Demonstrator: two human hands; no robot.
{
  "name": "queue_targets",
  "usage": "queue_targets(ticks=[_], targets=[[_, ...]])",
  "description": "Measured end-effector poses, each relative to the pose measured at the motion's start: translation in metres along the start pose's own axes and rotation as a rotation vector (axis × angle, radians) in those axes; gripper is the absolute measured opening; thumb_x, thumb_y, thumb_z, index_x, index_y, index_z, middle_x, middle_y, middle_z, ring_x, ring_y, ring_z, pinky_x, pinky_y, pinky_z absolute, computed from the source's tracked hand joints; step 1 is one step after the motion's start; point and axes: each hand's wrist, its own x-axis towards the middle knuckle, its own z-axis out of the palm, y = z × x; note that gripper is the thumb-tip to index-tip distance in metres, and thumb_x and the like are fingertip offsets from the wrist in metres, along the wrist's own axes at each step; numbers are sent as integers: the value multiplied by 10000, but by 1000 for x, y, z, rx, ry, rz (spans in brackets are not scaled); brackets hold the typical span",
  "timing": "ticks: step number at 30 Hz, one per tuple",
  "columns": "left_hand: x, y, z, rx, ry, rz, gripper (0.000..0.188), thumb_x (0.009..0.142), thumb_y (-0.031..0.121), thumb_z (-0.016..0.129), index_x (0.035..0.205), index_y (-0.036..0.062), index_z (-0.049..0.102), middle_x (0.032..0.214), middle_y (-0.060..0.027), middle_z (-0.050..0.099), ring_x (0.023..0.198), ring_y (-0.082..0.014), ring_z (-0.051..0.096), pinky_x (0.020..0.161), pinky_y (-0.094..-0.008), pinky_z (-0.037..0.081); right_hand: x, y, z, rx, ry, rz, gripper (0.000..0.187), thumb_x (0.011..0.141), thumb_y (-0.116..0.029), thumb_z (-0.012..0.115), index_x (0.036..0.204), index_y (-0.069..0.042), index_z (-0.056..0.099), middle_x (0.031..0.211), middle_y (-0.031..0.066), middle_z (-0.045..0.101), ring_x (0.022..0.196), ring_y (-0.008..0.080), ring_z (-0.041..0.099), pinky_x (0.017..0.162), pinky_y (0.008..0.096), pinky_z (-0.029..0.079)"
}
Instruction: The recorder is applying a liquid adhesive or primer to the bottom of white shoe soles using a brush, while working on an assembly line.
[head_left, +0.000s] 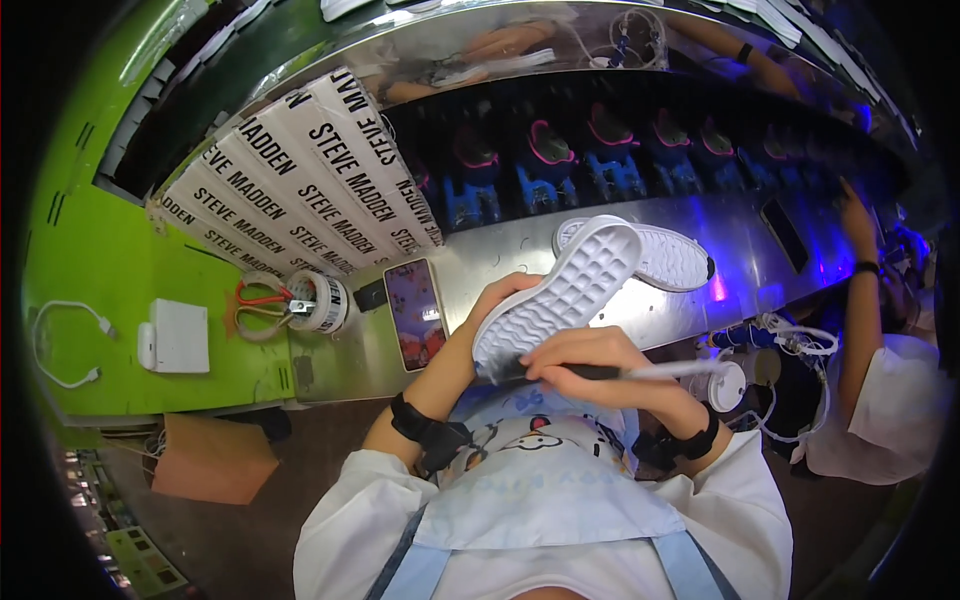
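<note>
My left hand [497,303] grips a white shoe sole [565,290] from its left side, holding it tilted above the near edge of the metal bench. The sole's inner face, with a grid of square hollows and wavy ridges, is turned up. Closed around a brush [595,372] with a dark handle and a pale rear end, my right hand [592,352] works at the sole's near end. Dark bristles appear to touch the rim there. Behind the held sole, a second white sole [672,258] lies on the bench, partly covered by it.
A printed box [310,180], a phone [415,315], tape rolls [328,302] and orange-handled scissors [262,296] stand left. Shoe uppers on blue supports [545,165] line the dark channel behind. Right are a dark phone [784,235], a hose-fitted cup [727,385] and a co-worker's arm [862,300].
</note>
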Motion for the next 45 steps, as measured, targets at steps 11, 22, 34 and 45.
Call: queue_targets(ticks=[11, 22, 34, 45], targets=[[19, 16, 1, 394, 310, -347, 314, 813, 232, 593, 1022, 0, 629, 937, -101, 661, 768, -161, 648, 706, -257, 523, -6, -12, -24, -484, -191, -230, 119, 813, -47, 543, 878, 10, 625, 832, 113, 649, 756, 237, 627, 696, 303, 496], [-26, 33, 55, 313, 241, 27, 416, 873, 298, 502, 1129, -24, 563, 957, -142, 654, 766, -216, 652, 716, -286, 525, -32, -37, -39, -315, 390, -415, 170, 868, -53, 481, 826, 40, 617, 927, 136, 655, 923, 229, 636, 800, 308, 473], [-89, 318, 142, 1761, 1515, 1568, 463, 846, 388, 592, 1020, -41, 592, 892, -196, 652, 766, -283, 635, 665, -364, 510, -40, -24, -16, 155, 611, -448, 240, 737, 136, 589, 958, 43, 586, 1052, 172, 569, 828, 226, 641, 728, 297, 537], [-121, 124, 90, 1323, 752, 1482, 164, 759, -3, 553, 683, 65, 424, 700, -13, 504, 614, -82, 483, 580, -230, 415, -23, -13, -43, 418, 577, -726, 308, 792, -148, 666, 1088, -79, 616, 1148, 175, 600, 1307, 424, 285, 1084, 498, 198]])
